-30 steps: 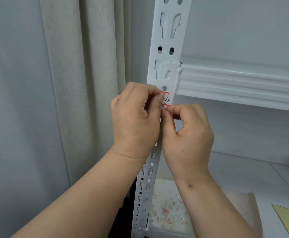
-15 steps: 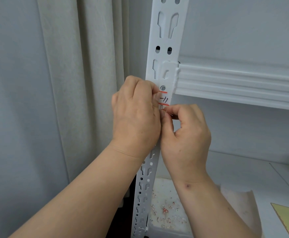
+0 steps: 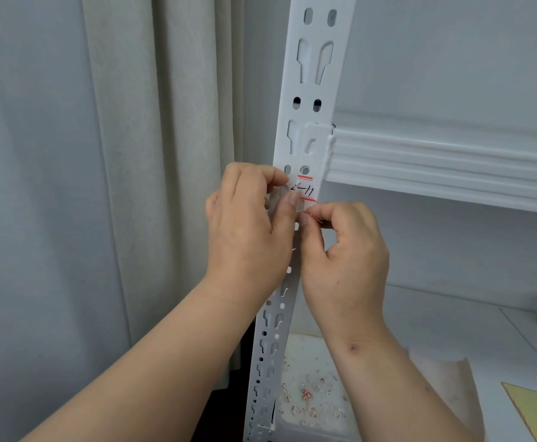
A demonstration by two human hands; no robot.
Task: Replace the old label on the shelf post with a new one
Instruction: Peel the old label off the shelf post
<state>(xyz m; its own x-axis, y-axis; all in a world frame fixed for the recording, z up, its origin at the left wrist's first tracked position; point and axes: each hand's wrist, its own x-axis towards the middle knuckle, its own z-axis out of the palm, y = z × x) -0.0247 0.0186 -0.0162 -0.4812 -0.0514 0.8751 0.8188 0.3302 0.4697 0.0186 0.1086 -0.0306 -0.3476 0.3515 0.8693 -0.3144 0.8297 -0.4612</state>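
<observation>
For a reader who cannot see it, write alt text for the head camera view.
Two bare hands work at a small white label with red stripes on a white slotted shelf post: the left hand holds its left edge, the right hand pinches at its lower edge. A white shelf beam runs right; a pale curtain hangs left.

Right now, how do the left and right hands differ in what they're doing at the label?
The left hand sits higher, its fingertips at the label's left edge, on the post's left side; the right hand sits lower, pinching just below the label's bottom red stripe. The left hand covers part of the label; the right hand covers none. Both have curled fingers and work at the same label.
</observation>
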